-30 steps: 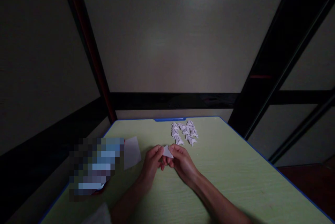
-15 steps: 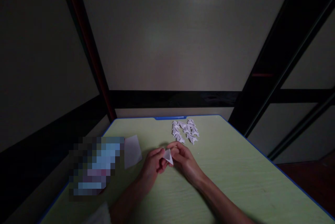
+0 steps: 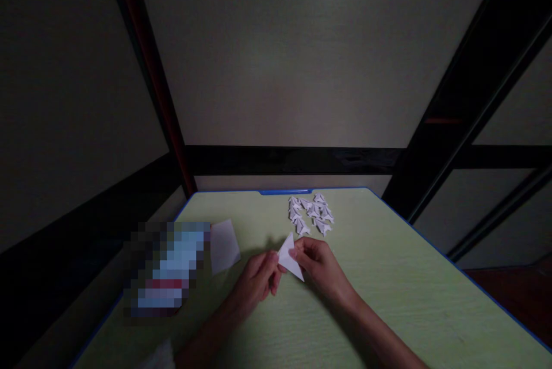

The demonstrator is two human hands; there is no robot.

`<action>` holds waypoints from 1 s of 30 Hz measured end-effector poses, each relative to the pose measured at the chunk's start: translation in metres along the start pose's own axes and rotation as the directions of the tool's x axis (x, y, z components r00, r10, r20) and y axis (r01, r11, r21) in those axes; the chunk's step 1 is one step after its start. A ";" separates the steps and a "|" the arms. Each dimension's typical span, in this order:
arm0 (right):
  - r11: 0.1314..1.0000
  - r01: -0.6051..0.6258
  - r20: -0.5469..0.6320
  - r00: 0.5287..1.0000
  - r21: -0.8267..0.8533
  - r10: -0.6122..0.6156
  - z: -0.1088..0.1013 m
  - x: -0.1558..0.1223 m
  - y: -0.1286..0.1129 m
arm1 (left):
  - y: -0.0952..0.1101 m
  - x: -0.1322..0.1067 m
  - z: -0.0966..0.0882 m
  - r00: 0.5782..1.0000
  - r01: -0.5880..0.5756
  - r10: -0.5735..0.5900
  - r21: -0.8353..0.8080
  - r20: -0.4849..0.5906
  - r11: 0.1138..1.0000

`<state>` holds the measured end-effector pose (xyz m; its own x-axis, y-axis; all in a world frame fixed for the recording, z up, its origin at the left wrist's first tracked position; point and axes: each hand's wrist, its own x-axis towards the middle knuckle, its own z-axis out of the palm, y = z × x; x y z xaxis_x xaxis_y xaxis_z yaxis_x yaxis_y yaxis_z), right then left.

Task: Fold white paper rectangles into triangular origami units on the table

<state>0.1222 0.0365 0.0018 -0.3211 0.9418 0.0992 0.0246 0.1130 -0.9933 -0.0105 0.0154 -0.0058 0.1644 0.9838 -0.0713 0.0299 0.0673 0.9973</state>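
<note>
A small white piece of folded paper (image 3: 290, 256), triangular in outline, is held above the table between my two hands. My left hand (image 3: 262, 272) pinches its left corner between thumb and fingers. On the right side, my right hand (image 3: 317, 260) grips it with the thumb lying on its face and the fingers behind. Beyond my hands lie several small folded paper figures (image 3: 314, 212), grouped in rows. To the left of my left hand rests a flat white sheet of paper (image 3: 225, 246).
The light green table (image 3: 388, 300) has a blue rim and a blue grip at its far edge. A pixelated object (image 3: 176, 265) lies at the left side of the table. Behind the table stands a grey panel wall (image 3: 280, 70) with dark bands.
The folded paper has been turned and now shows a larger, flatter triangular face. My hands have shifted slightly apart and to the right. The whole view has moved a little.
</note>
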 end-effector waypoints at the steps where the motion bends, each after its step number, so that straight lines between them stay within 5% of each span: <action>1: 1.000 -0.017 0.009 1.000 0.022 0.017 0.000 0.000 0.002 | 0.001 -0.001 0.000 0.999 -0.032 0.032 0.036 0.006 0.999; 7: 0.999 -0.021 0.071 0.997 0.030 0.018 0.002 -0.007 0.005 | 0.004 -0.001 0.002 0.995 -0.097 0.099 0.150 -0.006 0.984; 11: 0.992 0.064 -0.161 0.983 -0.111 -0.082 0.005 -0.012 -0.001 | 0.006 0.000 -0.001 0.978 -0.103 0.143 0.244 -0.153 0.964; 14: 0.992 0.061 -0.006 0.998 -0.113 -0.062 0.009 -0.016 -0.006 | 0.009 -0.001 -0.003 0.957 -0.126 0.192 0.286 -0.216 0.950; 18: 0.995 0.036 0.134 0.991 -0.095 -0.023 0.011 -0.019 -0.004 | 0.010 -0.004 0.001 0.983 -0.143 0.164 0.223 -0.081 0.964; 23: 0.990 -0.071 0.368 0.929 0.119 0.023 0.009 -0.016 -0.001 | 0.002 -0.006 0.002 0.980 0.005 0.003 -0.039 0.198 0.999; 30: 0.960 -0.113 0.439 0.898 0.255 -0.011 0.006 -0.015 -0.007 | -0.002 -0.004 0.000 0.983 0.126 -0.079 -0.301 0.165 0.945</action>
<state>0.1209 0.0192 0.0071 -0.7047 0.7057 0.0735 -0.1810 -0.0786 -0.9803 -0.0109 0.0112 -0.0078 0.3218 0.9346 -0.1515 -0.2478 0.2376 0.9392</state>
